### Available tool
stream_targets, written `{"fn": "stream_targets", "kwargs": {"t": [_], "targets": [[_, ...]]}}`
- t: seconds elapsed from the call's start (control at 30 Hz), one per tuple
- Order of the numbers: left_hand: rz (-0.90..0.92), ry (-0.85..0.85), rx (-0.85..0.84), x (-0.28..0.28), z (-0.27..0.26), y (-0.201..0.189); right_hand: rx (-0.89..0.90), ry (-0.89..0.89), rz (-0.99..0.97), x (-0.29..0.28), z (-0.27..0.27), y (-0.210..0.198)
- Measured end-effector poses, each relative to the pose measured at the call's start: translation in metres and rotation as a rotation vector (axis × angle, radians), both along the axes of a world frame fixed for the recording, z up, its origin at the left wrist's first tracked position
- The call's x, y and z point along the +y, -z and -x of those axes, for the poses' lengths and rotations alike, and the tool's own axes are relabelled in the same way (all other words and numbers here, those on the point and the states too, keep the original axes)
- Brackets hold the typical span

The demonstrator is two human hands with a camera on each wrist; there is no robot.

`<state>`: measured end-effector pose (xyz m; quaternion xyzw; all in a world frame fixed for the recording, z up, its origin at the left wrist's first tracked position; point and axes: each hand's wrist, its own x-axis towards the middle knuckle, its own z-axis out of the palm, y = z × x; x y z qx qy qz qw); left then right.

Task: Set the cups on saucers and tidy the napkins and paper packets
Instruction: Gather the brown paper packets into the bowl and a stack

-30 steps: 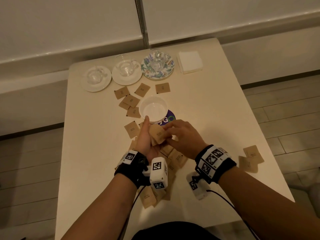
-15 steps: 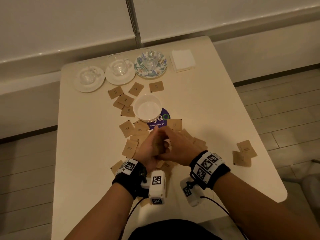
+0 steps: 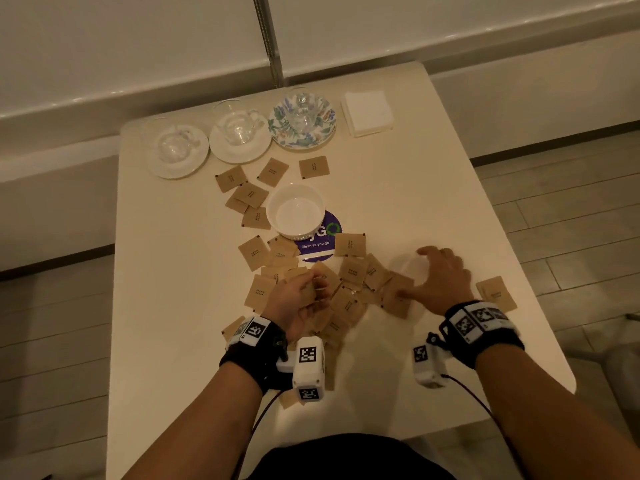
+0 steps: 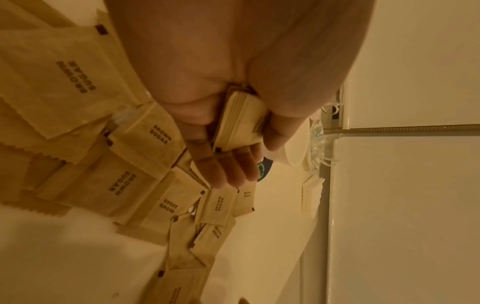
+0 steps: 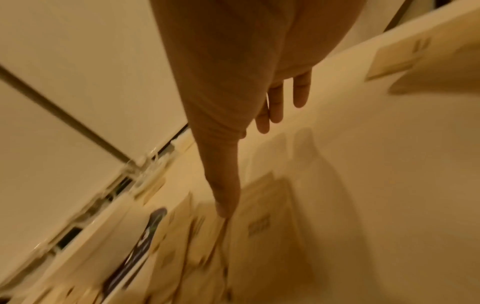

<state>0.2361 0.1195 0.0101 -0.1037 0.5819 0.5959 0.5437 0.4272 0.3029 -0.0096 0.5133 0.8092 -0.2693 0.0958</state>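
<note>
Several brown sugar packets (image 3: 352, 271) lie scattered over the middle of the cream table (image 3: 166, 306). My left hand (image 3: 304, 296) grips a small stack of packets (image 4: 239, 123) between thumb and fingers, just above the pile. Out to the right, my right hand (image 3: 436, 275) is spread open, and its thumb (image 5: 223, 209) touches a packet (image 3: 398, 299) on the table. Three glass cups (image 3: 239, 128) stand on saucers (image 3: 239, 155) along the far edge. A white napkin stack (image 3: 369, 112) lies to their right.
A white bowl (image 3: 296, 211) stands mid-table, partly on a round purple sticker (image 3: 320, 245). Two packets (image 3: 497, 296) lie near the right edge, beside my right wrist. More packets (image 3: 249, 194) lie between the bowl and the saucers. A wall runs behind the table.
My right hand has left the stack and moved right, opening over the loose packets. My left hand keeps the stack and has sunk nearer the table.
</note>
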Motion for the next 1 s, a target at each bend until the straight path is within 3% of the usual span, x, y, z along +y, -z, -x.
{"fn": "stream_targets", "kwargs": {"t": [0.23,0.3,0.43,0.57,0.73,1.0], "targets": [[0.019,0.077,0.026,0.014,-0.013,0.002,-0.337,0.211,0.041,0.037,-0.076,-0.007],[0.006,0.093,0.004,0.022,-0.023,0.001,-0.334,0.242,0.059,0.036,-0.087,-0.006],[0.037,0.118,0.021,0.038,-0.039,-0.001,-0.203,0.248,0.11,0.034,-0.09,-0.005],[0.068,0.141,0.001,0.048,-0.055,-0.002,0.049,0.293,0.267,0.023,-0.076,-0.002],[0.055,0.163,0.046,0.048,-0.064,-0.001,0.171,0.185,0.322,0.012,-0.054,0.003],[0.056,0.106,0.022,0.045,-0.051,-0.011,0.696,0.234,0.648,0.0,0.004,-0.029]]}}
